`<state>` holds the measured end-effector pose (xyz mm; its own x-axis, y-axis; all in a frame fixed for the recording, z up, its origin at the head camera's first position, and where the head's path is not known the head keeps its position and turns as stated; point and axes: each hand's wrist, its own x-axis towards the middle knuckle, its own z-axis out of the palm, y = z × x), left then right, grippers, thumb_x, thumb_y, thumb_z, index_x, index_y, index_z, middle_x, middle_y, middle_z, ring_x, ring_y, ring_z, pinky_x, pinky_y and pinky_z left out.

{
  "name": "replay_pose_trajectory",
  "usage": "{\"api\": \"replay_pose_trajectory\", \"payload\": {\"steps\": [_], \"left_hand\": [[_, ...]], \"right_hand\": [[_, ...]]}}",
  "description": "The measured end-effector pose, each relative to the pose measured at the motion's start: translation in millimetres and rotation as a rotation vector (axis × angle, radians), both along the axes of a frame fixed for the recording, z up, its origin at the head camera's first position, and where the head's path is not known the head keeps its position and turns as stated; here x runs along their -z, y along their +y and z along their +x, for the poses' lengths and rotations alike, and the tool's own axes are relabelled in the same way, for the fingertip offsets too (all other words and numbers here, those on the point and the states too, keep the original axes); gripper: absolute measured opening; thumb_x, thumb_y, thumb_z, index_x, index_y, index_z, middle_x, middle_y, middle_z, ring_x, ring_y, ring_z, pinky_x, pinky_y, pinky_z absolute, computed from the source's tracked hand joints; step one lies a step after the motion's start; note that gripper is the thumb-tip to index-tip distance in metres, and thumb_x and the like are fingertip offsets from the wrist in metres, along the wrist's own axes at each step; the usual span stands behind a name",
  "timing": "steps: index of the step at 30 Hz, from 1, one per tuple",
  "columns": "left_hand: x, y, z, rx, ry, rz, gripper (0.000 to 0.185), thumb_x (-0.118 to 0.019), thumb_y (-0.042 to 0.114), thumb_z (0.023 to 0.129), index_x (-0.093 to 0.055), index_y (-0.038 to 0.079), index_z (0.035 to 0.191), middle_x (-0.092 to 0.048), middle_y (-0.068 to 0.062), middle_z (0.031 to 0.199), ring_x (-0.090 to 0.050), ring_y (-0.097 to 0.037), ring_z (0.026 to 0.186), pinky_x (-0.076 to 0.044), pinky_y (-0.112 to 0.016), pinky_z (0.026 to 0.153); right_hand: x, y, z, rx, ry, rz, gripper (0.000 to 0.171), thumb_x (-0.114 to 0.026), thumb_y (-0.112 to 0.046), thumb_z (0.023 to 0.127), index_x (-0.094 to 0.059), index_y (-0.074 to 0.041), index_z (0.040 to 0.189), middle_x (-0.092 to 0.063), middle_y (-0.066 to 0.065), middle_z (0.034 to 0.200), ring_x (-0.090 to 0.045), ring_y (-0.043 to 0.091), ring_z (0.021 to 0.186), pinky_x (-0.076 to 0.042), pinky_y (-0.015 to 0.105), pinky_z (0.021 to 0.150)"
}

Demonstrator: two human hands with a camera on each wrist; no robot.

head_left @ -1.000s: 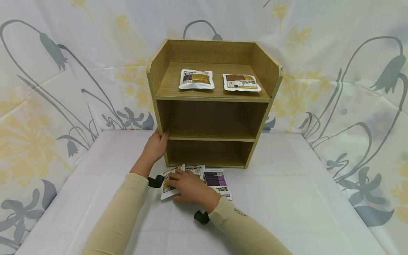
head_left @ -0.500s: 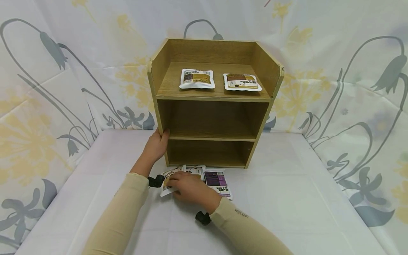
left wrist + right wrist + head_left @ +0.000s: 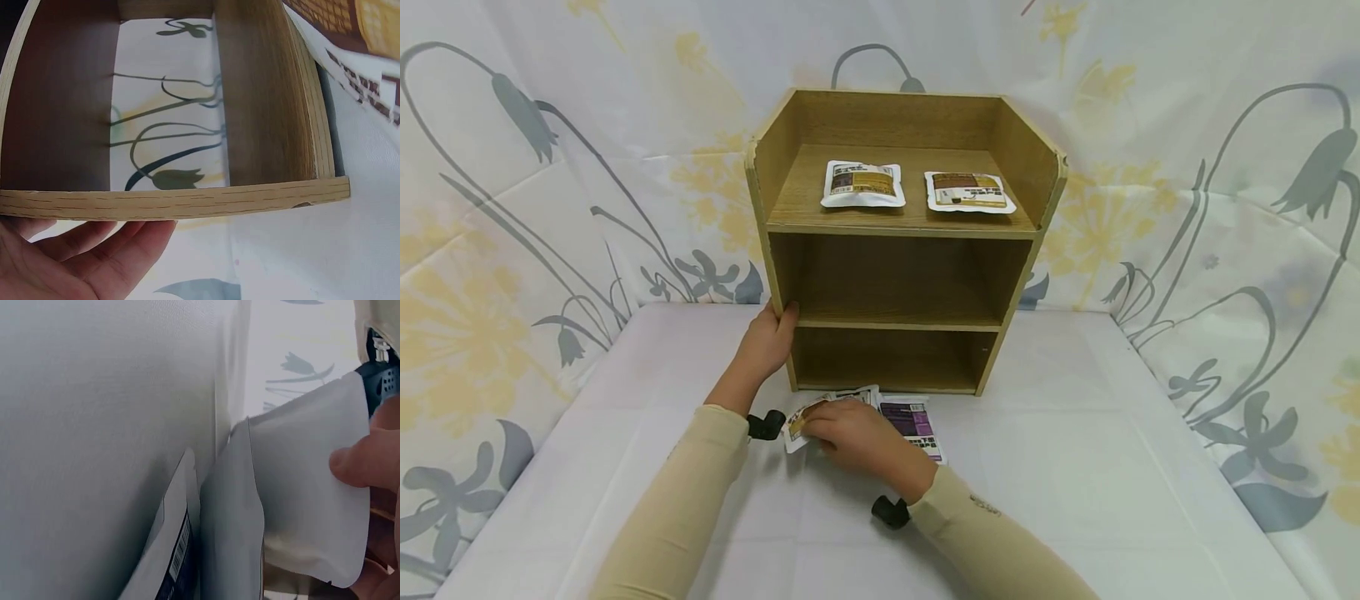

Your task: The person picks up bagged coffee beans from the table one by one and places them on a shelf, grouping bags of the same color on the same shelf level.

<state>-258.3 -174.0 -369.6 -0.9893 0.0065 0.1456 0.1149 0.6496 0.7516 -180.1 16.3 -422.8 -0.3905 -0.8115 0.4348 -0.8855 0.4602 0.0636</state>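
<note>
Wooden shelf point(image 3: 898, 326) standing upright.
Left arm point(image 3: 670, 512) extended, right forearm point(image 3: 1000, 537) angled inward; left hand point(image 3: 763, 348) grips the shelf's left edge, fingers on its outer face; right hand point(image 3: 867, 439) pinches a tilted packet point(image 3: 797, 428) between thumb and fingers, near the shelf's foot.

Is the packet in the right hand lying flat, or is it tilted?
Tilted: the right hand pinches the packet, and the right wrist view shows its plain back exposed.

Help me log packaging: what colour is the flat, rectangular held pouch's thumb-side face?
Plain white, shaded grey; the pouch shows best in the right wrist view.
</note>
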Motion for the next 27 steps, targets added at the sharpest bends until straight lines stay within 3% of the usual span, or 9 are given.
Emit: {"api": "replay_pose_trajectory", "payload": {"steps": [13,27], "left_hand": [[0.7,0.2,-0.6,-0.002,-0.016,0.002,0.064,-0.024,0.047,0.103,-0.028,0.003,0.15,-0.045,-0.027,0.144,-0.049,-0.044,0.128,-0.04,-0.057,0.104],[-1.7,0.5,0.1,0.002,-0.022,0.009,0.063,-0.024,0.045,0.103,-0.029,0.001,0.149,-0.047,-0.029,0.141,-0.051,-0.044,0.126,-0.042,-0.057,0.103]], "right_hand": [[-7.2,11.5,0.1,-0.093,0.106,-0.202,0.023,-0.072,-0.006,0.083,-0.076,-0.018,0.102,-0.073,-0.008,0.103,-0.066,0.007,0.1,-0.05,0.024,0.091],[-28.6,25.6,8.3,-0.091,0.083,-0.282,0.021,-0.073,-0.003,0.082,-0.076,-0.016,0.098,-0.074,-0.006,0.099,-0.068,0.007,0.095,-0.052,0.024,0.087]]}}
